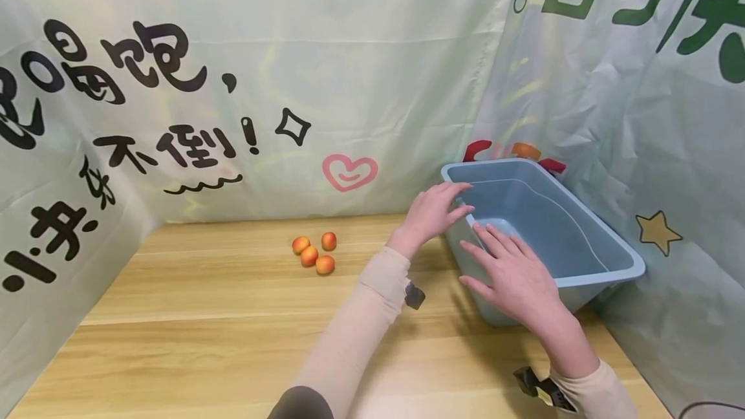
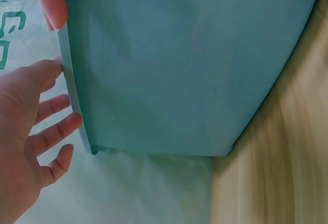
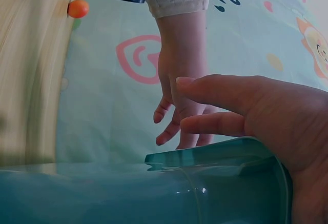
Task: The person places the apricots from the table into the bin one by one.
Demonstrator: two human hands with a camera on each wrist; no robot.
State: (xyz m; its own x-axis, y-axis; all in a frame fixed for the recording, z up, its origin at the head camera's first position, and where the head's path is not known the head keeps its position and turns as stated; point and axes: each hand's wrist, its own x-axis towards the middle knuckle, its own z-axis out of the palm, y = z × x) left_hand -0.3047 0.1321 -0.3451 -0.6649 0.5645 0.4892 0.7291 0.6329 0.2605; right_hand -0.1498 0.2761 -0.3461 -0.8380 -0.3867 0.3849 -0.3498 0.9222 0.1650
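A blue plastic tub point(image 1: 553, 231) stands on the wooden table at the right. Its upper side faces me, and no contents show inside. At its left rim is my left hand point(image 1: 433, 212), fingers spread loosely with the tips right at the edge. The left wrist view shows the fingers of that hand point(image 2: 51, 131) relaxed beside the rim. My right hand point(image 1: 518, 273) reaches across the near left part of the tub, its fingers extended and apart. In the right wrist view the thumb and a finger of the right hand point(image 3: 266, 111) stretch out above the tub's edge.
Several small orange-red fruits point(image 1: 310, 256), like apricots, lie clustered on the wooden table point(image 1: 233, 322) left of my left hand. Printed cloth point(image 1: 396, 96) hangs behind the table and along both sides. The tub stands close against the right-hand cloth.
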